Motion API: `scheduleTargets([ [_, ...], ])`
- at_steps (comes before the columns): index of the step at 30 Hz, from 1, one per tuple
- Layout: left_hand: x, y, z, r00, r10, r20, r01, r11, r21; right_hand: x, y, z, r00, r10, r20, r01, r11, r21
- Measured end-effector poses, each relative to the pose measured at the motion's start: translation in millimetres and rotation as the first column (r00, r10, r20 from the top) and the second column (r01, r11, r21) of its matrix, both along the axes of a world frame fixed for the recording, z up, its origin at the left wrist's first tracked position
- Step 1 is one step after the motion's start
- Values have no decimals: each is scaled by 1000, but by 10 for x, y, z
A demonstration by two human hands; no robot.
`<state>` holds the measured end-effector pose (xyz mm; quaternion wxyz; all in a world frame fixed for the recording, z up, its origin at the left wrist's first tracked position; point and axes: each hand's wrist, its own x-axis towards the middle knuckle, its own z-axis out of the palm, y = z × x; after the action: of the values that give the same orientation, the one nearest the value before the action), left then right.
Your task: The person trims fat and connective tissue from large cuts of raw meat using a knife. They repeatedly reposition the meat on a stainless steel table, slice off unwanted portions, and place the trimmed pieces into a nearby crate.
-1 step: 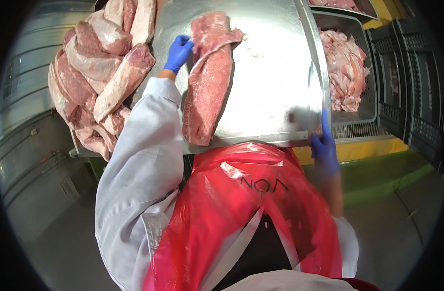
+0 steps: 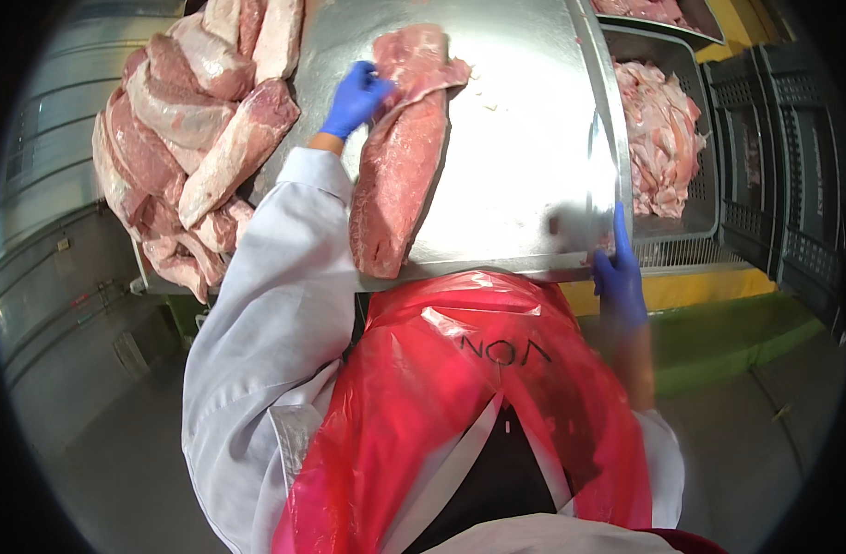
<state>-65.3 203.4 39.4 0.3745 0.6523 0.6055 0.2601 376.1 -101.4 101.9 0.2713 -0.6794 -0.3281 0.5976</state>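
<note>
A long, pale pink pork loin (image 2: 397, 198) lies lengthwise on the metal table (image 2: 335, 37), with a flap folded across its upper part and sticking out to the right. My left hand (image 2: 354, 100), in a blue glove, is closed at the loin's upper left edge, fingertips against the meat; their exact hold is partly hidden. At the table's near right corner, my blue-gloved right hand (image 2: 619, 280) is closed with its index finger stretched forward. It appears to hold a knife (image 2: 601, 152), whose blade blends into the shiny metal; the handle is hidden in the hand.
Large pieces of meat (image 2: 187, 120) are heaped left of the table. To the right, a grey bin (image 2: 709, 157) holds pale trimmings (image 2: 661, 138), with another tray of meat (image 2: 649, 9) beyond it. Dark plastic crates (image 2: 783, 157) stand at the far right. Small white scraps lie beside the loin.
My left hand has moved slightly right and up against the loin's edge. The loin's upper end has shifted a little to the right. My right hand stays nearly in place.
</note>
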Motion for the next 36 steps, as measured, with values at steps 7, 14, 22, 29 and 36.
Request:
scheduleTargets([
  [7, -197, 13, 265, 991, 107, -84, -95, 986, 136, -653, 1204, -67, 970, 221, 102, -238, 951, 199],
  [14, 373, -193, 442, 800, -154, -580, 137, 988, -74, -1415, 2006, -326, 996, 89, -13, -83, 963, 255],
  [22, -451, -67, 206, 978, 5, 207, 7, 998, -59, -2127, 2397, -604, 981, 176, 86, -195, 922, 335],
  [29, -194, -78, 383, 954, 9, 301, 3, 999, -40, -2405, 3015, -716, 697, 602, 390, -714, 638, 290],
  [36, -346, -11, 392, 953, -49, 299, 33, 998, 58, -1656, 2671, -198, 179, 904, 388, -981, 192, 5],
])
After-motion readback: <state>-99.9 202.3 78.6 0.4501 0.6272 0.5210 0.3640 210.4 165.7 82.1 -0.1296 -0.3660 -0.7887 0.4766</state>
